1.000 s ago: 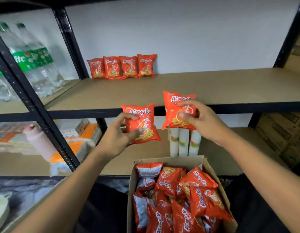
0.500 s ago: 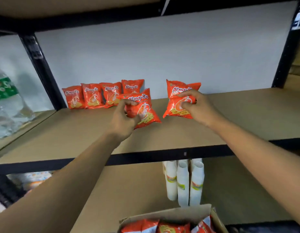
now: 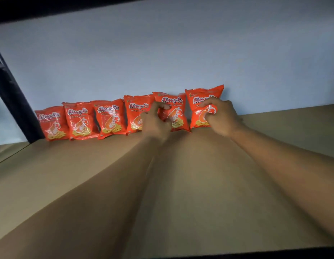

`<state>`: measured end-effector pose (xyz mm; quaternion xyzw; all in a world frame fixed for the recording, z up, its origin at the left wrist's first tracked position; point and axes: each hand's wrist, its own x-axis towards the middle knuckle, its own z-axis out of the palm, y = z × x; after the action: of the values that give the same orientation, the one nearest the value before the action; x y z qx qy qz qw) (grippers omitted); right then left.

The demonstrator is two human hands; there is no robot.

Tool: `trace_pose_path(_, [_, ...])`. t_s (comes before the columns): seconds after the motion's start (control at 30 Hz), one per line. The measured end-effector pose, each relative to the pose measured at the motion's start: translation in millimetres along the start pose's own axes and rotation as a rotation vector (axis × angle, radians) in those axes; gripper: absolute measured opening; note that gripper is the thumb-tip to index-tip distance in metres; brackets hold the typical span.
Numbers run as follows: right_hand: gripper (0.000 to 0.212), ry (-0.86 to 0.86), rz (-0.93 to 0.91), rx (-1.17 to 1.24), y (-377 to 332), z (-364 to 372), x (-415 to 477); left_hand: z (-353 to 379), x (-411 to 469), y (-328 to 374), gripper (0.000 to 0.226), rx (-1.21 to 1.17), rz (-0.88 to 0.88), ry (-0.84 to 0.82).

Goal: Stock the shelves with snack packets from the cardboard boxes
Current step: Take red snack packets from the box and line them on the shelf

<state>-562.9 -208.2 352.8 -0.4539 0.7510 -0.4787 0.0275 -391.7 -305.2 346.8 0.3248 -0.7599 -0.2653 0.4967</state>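
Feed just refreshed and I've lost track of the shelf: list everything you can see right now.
loose packets: 4, red-orange, standing in a row at the back of the shelf against the wall, left of the hands
left-held packet: 1, red-orange, fifth in the row, upright at the wall
right-held packet: 1, red-orange, right end of the row, upright at the wall
shelf board: 1, brown, under the whole row
wall: 1, pale white, behind the row
post: 1, black, at the left edge
upper shelf edge: 1, black, across the top
left hand: 1, gripping the fifth packet
right hand: 1, gripping the end packet
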Motion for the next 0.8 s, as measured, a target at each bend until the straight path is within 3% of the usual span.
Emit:
trace_pose_path(0.23, [0.035,0.065,-0.074,-0.004,13.7,19.7,21.6,24.9,6.8,-4.7,0.028,0.193,-0.004,0.068])
trace_pose_path(0.4, [0.035,0.091,-0.103,-0.169,21.8,26.9,26.1,27.9,6.4,-5.9,0.040,0.500,-0.110,0.133])
trace_pose_path(0.5, [0.036,0.069,-0.173,-0.120,19.7,27.8,27.3,28.3,7.0,-7.2,0.044,0.532,-0.115,0.118])
trace_pose_path(0.8, [0.036,0.118,-0.129,-0.289,23.6,35.6,32.1,33.5,6.1,-11.0,0.056,0.613,-0.050,0.110])
